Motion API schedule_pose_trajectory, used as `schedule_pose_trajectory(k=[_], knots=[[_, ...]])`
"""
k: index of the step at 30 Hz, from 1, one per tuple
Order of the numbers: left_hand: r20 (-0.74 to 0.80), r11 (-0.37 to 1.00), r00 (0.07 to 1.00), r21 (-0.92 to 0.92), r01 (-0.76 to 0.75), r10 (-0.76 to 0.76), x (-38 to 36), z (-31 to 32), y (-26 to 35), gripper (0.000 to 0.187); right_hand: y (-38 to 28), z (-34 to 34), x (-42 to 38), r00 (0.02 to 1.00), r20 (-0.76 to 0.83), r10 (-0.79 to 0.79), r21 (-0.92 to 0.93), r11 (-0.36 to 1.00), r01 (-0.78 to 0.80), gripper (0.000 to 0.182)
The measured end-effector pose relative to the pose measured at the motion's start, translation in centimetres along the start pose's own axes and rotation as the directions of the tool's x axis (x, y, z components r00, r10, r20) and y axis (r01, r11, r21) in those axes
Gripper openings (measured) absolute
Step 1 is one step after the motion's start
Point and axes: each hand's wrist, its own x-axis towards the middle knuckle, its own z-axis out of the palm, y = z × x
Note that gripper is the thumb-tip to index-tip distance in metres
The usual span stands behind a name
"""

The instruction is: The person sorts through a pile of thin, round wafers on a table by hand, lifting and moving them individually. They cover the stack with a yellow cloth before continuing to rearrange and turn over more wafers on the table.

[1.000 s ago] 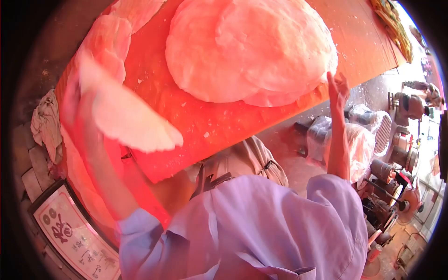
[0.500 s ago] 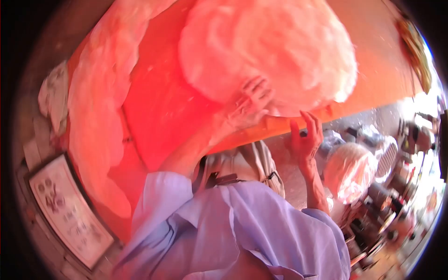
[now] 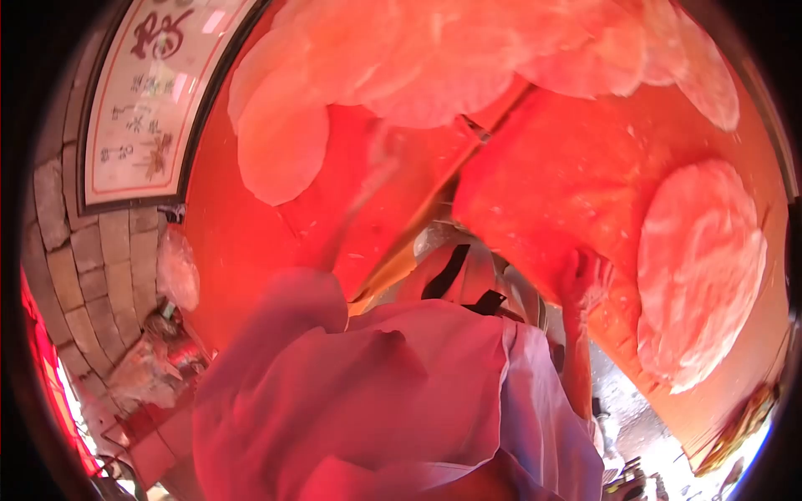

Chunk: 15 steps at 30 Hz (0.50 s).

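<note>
One view only, from the head camera. Compared with a second ago, the camera has swung hard: the framed calligraphy sign [image 3: 154, 92], which sat low on the left, now stands at the upper left above the grey brick wall [image 3: 63, 250], and the orange-red wooden board [image 3: 551, 179] fills the right. The thin round pale flatbread sheet the left hand carried a second ago is no longer in it; that hand is a blurred streak near the overlapping pale flatbread sheets [image 3: 418, 58] at the top, and whether its fingers are apart or closed cannot be told. The right hand [image 3: 585, 280] has come down to the board's near edge, fingers spread and holding nothing, just beside the stacked round flatbreads [image 3: 697, 271]. Judging by this, one sheet has been laid down and both hands are likely free
</note>
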Motion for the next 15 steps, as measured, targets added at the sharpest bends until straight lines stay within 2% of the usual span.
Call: schedule_pose_trajectory(k=[1, 2, 3, 6, 9, 12, 15], knots=[[-0.027, 0.995, 0.998, 0.083, 0.055, -0.052, 1.6, -3.5, -2.7, 0.039, 0.3, 0.3, -0.2, 1.000, 0.020, 0.024, 0.006, 1.000, -0.024, 0.020], [-0.047, 0.919, 0.999, 0.393, 0.040, -0.023, 2.8, -7.0, -2.8, 0.045, 0.4, 0.5, -0.8, 0.998, 0.041, 0.048, 0.008, 0.999, -0.048, 0.019], [-0.050, 0.749, 0.999, 0.662, 0.029, 0.005, 4.6, -9.7, -2.1, 0.051, 0.4, 0.8, -1.1, 0.997, 0.059, 0.056, -0.014, 0.998, -0.056, 0.019], [-0.169, 0.646, 0.932, 0.680, 0.347, -0.322, 7.2, -11.5, -3.6, 0.057, -0.1, 1.0, -0.9, 0.995, 0.084, 0.061, -0.055, 0.997, -0.057, 0.018], [-0.063, 0.675, 0.944, 0.683, 0.278, -0.325, 8.7, -12.3, -4.4, 0.067, -0.5, 0.8, -0.3, 0.996, 0.083, 0.022, -0.062, 0.998, -0.016, 0.020], [-0.046, 0.628, 0.973, 0.756, 0.182, -0.227, 9.6, -13.8, -5.1, 0.047, -0.1, 1.1, -0.3, 0.995, 0.098, 0.007, -0.082, 0.997, 0.001, 0.022], [-0.062, 0.640, 0.915, 0.695, 0.327, -0.400, 11.4, -17.8, -9.7, 0.043, -0.5, 1.0, -0.2, 0.995, 0.098, 0.022, -0.092, 0.996, -0.013, 0.022]])
